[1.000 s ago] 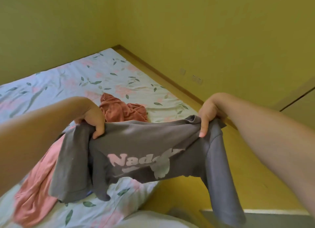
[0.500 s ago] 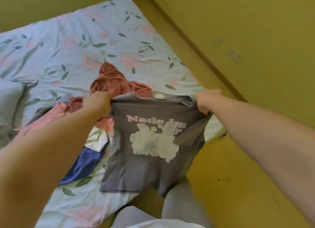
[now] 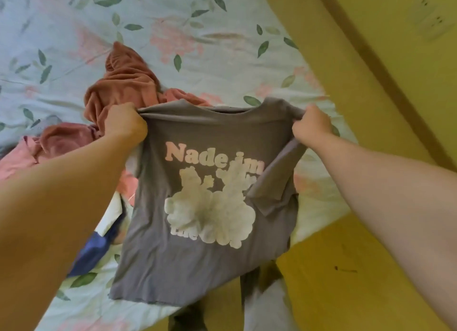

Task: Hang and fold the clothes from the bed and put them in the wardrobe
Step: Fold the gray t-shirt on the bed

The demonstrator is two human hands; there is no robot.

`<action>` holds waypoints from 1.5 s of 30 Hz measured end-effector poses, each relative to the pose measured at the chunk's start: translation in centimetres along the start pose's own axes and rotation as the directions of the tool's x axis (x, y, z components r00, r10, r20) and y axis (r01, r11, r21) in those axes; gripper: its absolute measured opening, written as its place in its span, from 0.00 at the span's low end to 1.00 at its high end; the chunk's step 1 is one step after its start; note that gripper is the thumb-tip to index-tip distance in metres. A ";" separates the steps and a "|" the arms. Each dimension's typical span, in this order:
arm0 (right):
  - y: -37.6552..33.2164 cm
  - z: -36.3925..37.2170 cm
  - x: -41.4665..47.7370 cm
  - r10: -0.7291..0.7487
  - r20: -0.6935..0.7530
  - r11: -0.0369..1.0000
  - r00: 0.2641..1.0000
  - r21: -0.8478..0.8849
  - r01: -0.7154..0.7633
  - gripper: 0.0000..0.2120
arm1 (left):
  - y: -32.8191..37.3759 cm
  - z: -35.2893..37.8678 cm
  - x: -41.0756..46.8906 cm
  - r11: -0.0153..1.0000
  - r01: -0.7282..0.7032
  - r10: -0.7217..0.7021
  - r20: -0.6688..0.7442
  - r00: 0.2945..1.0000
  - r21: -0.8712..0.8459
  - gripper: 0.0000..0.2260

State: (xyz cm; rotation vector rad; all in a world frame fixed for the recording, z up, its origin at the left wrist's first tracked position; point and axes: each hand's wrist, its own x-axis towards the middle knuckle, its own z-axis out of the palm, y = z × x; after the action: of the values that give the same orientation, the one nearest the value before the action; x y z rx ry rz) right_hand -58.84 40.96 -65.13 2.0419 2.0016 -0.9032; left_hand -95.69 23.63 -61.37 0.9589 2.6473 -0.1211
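Observation:
A grey T-shirt (image 3: 197, 261) with pink lettering and a white print hangs spread out above the bed's near edge. My left hand (image 3: 125, 124) grips its left shoulder and my right hand (image 3: 311, 127) grips its right shoulder, holding it stretched between them. The right sleeve is folded in over the shirt's front. Behind it on the bed lie a rust-red garment (image 3: 123, 83), a pink garment (image 3: 17, 157), and a blue and white garment (image 3: 94, 249) partly hidden by my left arm.
The bed (image 3: 222, 46) has a pale floral sheet. A yellow floor strip (image 3: 333, 281) runs along its right side, with a yellow wall and a socket (image 3: 430, 21) beyond. My grey-trousered legs (image 3: 267, 306) stand below the shirt.
The crumpled shirt has been pulled straight and now hangs flat with the print facing me. My view has tilted down toward the bed, and my hands have moved slightly apart.

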 end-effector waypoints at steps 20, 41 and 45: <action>3.4 10.3 3.0 0.029 0.111 0.993 0.993 0.110 -0.041 0.17 | 13.9 15.1 -6.4 0.631 -0.751 0.726 0.191 0.660 0.195 0.25; 12.2 1.3 7.5 0.374 0.363 0.781 0.853 0.373 -0.501 0.24 | 31.4 18.0 -15.8 0.810 -0.229 0.456 0.335 0.825 -0.540 0.14; 14.1 -0.4 7.2 0.342 0.582 0.684 0.737 0.384 -0.620 0.10 | 33.3 18.7 -17.2 0.835 -0.215 0.434 0.366 0.823 -0.507 0.15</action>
State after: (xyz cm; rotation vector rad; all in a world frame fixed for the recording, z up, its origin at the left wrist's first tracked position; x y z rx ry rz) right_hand -45.89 45.90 -72.73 2.1519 0.8860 -1.7739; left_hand -57.05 35.31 -72.39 1.0525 1.9032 0.2943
